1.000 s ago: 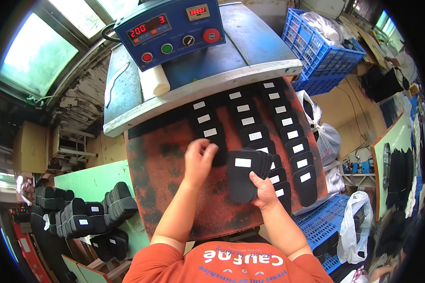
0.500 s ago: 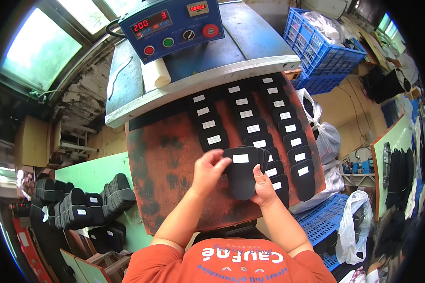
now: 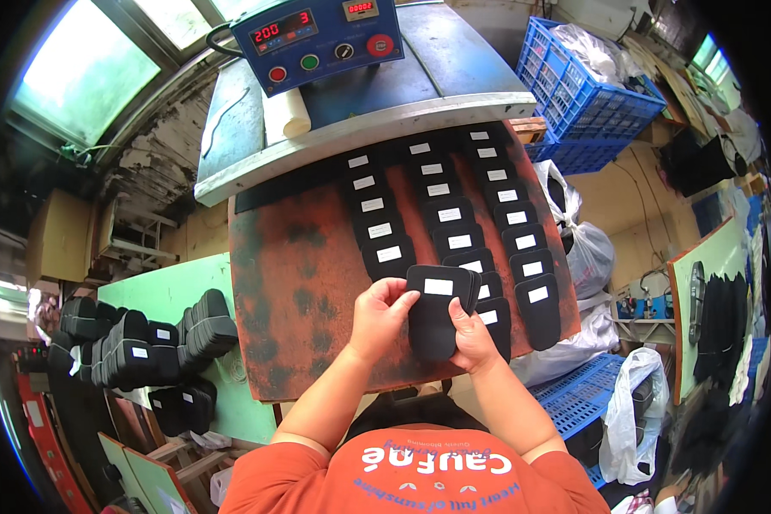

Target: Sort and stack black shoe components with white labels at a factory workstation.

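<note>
Nearest to you, both your hands meet over the front part of the rust-red, scorched metal worktop (image 3: 308, 283), sharing a small stack of flat black insole-shaped foam pieces with a white rectangular label (image 3: 438, 307). Your right hand (image 3: 474, 341) has its grip closed around the stack's lower right edge, thumb on top and fingers beneath, while your left hand (image 3: 379, 315) pinches the upper left edge of the top piece with its fingertips, so both grips are shut on the same stack. These pieces look thin, light and pliable, probably a little springy, and likely to slide over one another, so you would do best to hold them by the long edges, clear of the label, and support the stack from below instead of squeezing its middle. Just beyond your hands, three rows of matching black labelled pieces laid overlapping (image 3: 454, 214) run away across the worktop toward the grey-edged blue press body (image 3: 360, 111), where a cream-coloured roll (image 3: 284, 115) lies beside the blue control box with red digital readouts and round buttons (image 3: 321, 38). Farther right stands a blue plastic lattice crate (image 3: 587, 94). Compared with a second ago, your left hand has come in from the open worktop to join the stack, and the stack sits lower and closer to you.
</note>
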`<state>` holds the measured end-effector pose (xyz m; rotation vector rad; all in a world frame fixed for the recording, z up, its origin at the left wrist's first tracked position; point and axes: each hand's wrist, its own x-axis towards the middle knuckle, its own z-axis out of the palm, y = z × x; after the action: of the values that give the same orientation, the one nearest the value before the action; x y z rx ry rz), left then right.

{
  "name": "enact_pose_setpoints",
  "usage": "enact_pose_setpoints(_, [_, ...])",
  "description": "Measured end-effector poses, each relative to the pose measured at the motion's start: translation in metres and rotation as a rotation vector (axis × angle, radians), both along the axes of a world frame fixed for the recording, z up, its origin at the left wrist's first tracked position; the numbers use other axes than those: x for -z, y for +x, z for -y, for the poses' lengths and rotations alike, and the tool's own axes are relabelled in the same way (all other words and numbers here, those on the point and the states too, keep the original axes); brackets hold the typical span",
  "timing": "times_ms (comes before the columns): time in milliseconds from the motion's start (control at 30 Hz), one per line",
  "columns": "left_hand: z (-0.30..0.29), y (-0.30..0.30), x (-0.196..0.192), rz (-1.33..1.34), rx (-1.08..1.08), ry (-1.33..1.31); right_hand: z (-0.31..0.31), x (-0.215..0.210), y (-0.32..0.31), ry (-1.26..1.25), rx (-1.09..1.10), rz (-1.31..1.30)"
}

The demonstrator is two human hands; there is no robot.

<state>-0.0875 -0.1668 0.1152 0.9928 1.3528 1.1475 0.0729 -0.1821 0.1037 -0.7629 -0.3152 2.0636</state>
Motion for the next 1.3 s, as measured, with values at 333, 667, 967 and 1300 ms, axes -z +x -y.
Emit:
enact_pose_setpoints(333, [0.017,-0.006,0.028,-0.245,-0.166,0.089,0.018,-0.01,0.023,0.015,0.055,0.052])
enact_pose_setpoints(667, [0.041,0.016,0.003,-0.19,-0.065,0.083,0.037,-0.004,0.027,0.009,-0.09,0.185])
enact_pose_setpoints(967, [0.044,-0.011,0.039,-0.337,-0.238,-0.065,0.04,-0.021,0.051,-0.005,-0.032,0.229])
enact_pose_setpoints(1300, [0.073,0.009,0.024,-0.111,-0.122,-0.056,0.051,-0.023,0.034,0.078,-0.281,0.523])
